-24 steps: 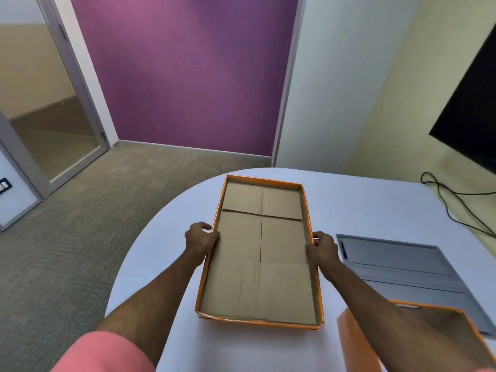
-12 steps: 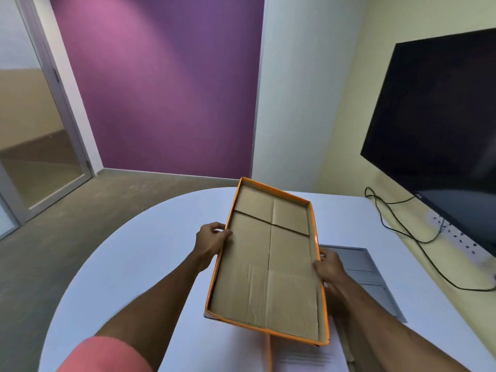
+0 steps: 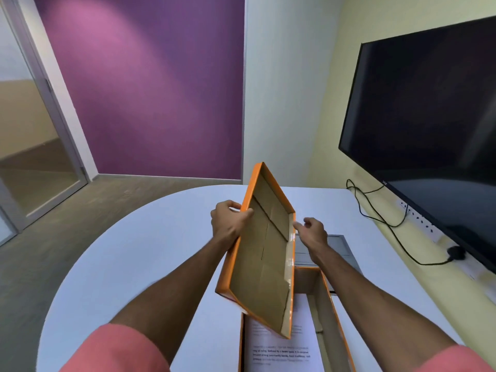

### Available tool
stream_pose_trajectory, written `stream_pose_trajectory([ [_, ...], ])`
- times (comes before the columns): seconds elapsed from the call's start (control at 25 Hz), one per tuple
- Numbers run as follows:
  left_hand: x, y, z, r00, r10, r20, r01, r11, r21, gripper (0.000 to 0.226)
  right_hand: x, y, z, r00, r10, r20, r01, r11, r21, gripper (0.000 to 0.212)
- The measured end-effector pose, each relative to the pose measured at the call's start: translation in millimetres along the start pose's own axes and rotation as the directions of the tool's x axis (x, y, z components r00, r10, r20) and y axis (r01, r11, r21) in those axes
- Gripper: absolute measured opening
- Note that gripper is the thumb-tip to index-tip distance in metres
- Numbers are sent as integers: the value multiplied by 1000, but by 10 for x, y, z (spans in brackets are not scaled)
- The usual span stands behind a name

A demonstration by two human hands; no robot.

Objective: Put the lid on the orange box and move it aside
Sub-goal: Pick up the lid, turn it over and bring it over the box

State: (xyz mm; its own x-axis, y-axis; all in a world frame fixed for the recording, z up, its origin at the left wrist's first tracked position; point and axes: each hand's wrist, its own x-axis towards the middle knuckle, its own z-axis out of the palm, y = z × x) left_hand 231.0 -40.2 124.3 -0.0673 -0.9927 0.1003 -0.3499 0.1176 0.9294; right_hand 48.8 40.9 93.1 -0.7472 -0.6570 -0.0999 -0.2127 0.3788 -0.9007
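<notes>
Lid point(image 3: 264, 261): tilted above open orange box point(image 3: 334, 312); left hand point(image 3: 228, 222) grips its edge, right hand point(image 3: 311, 230) loosely open beside it.

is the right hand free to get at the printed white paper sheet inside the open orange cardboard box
Probably not cleanly: the right hand is open, but the tilted orange cardboard lid, gripped by the left hand, hangs over the printed white paper sheet in the open orange cardboard box.

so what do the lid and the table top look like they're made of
The lid: cardboard, it seems. Its inside is bare matt brown board with fold seams, its outer rim a smooth orange coating, with a glossy strip, perhaps tape, along one inner wall. The table top: a smooth, even pale surface with a soft sheen, probably laminate; what lies beneath cannot be told.
</notes>
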Motion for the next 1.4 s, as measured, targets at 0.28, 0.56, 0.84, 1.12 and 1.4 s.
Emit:
stream_pose_trajectory([
  [0.28, -211, 225, 216, 1000, -4, 12, 3, 998, 68, 45, -222, -717, 6, 973, -24, 228, -75, 905, 419, 38],
  [0.56, -388, 174, 343, 997, 71, 22, -74, 982, 175, 55, -318, -780, -97, 941, 19, 339, -96, 973, 212, 31],
  [0.84, -488, 81, 326, 988, 138, 71, -148, 974, 173, 63, -280, -801, -54, 959, 33, 283, -87, 979, 182, 21],
  [1.12, -242, -290, 123, 905, -217, 365, 247, 968, -38, 72, -209, -969, -343, 938, 14, 347, -145, 924, 354, 11],
  [1.4, -270, -593, -4, 690, -437, 577, 613, 777, -144, 82, -116, -1015, -712, 872, -17, 489, -290, 787, 545, 12],
])
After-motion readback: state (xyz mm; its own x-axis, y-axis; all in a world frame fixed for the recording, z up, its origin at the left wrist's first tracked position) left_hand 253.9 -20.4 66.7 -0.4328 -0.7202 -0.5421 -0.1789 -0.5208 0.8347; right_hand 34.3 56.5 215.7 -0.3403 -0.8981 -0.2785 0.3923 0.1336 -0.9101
